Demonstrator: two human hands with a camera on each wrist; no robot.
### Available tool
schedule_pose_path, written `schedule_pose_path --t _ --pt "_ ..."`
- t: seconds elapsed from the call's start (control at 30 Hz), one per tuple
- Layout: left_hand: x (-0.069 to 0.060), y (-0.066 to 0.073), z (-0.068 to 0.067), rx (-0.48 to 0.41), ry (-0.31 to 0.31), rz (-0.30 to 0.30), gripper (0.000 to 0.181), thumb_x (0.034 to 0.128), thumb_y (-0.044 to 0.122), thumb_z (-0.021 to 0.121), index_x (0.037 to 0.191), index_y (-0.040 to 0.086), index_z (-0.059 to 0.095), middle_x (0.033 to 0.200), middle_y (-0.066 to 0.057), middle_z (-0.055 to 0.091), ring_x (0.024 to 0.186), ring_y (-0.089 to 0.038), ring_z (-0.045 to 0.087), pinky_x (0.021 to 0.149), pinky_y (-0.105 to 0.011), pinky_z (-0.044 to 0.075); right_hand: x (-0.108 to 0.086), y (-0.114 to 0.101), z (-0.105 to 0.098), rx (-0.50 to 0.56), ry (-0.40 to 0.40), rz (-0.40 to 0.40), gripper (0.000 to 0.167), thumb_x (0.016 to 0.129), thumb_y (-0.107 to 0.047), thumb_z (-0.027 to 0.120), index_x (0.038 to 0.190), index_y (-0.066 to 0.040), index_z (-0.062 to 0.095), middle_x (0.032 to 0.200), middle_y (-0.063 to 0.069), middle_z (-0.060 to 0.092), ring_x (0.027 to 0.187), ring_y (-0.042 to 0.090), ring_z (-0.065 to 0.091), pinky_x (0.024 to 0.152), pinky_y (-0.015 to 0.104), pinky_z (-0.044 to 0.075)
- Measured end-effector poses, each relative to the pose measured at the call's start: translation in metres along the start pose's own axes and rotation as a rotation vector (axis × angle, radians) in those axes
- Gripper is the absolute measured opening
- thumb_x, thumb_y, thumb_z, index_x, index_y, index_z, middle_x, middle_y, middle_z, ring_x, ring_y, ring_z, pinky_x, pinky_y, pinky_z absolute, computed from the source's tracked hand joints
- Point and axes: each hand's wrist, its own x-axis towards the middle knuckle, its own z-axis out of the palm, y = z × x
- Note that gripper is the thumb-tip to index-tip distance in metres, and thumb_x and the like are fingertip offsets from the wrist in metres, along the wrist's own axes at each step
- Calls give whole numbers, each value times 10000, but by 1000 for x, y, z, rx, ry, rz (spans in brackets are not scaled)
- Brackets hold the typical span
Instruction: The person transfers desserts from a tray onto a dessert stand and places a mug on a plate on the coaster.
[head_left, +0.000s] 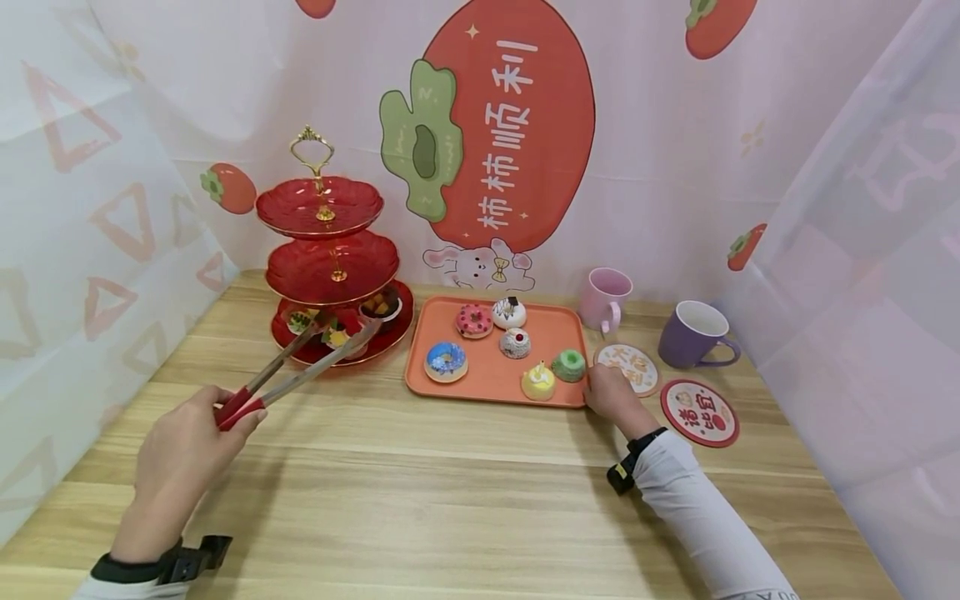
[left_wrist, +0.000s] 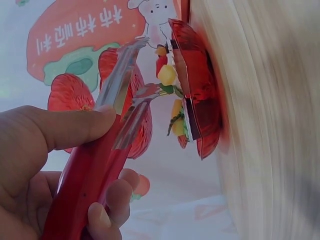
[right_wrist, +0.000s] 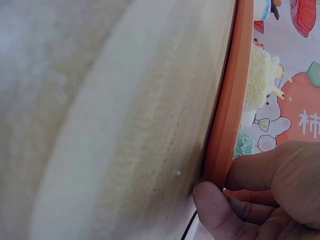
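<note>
At the left, red-handled tongs (head_left: 322, 364): the person's left hand (head_left: 183, 450) grips the handles, and I see the metal tips parted by the bottom tier (head_left: 401, 327) of the red three-tier stand (head_left: 300, 273); I cannot tell whether they touch anything.
Fruit-topped pastries (head_left: 382, 302): crowded on that tier, so a hasty squeeze could crush a topping or knock a neighbour.
Middle tier (head_left: 375, 254): close above; raising the tongs steeply could, I judge, strike its gold edge and rock the stand.
Orange tray (head_left: 491, 379): right of the stand, its near right corner pinched by the right hand (head_left: 613, 396); a tug or tilt there could set the cakes sliding.
Green bundt-style cake (head_left: 569, 365): just beside those fingers, likeliest to get bumped.
Orange-lettered coaster (head_left: 630, 369): near the tray's right edge; a rightward slip could shove it.
</note>
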Motion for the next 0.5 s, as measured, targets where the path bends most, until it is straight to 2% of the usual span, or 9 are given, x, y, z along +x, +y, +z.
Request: schedule_pose_path --t 0.27,0.5 --pt "0 1 2 -23 -11 4 452 780 325 744 949 -58 572 663 -118 578 523 -229 502 410 -338 323 0 1 0 -1 3 5 126 818 8 584 697 -15 560 628 78 507 571 223 497 514 327 399" --pt "-5 3 6 -37 15 12 441 768 302 756 948 -56 571 661 -122 578 511 -223 490 405 -332 321 0 0 0 -4 11 -15 124 816 5 587 697 -13 557 643 81 523 603 225 521 543 365 424"
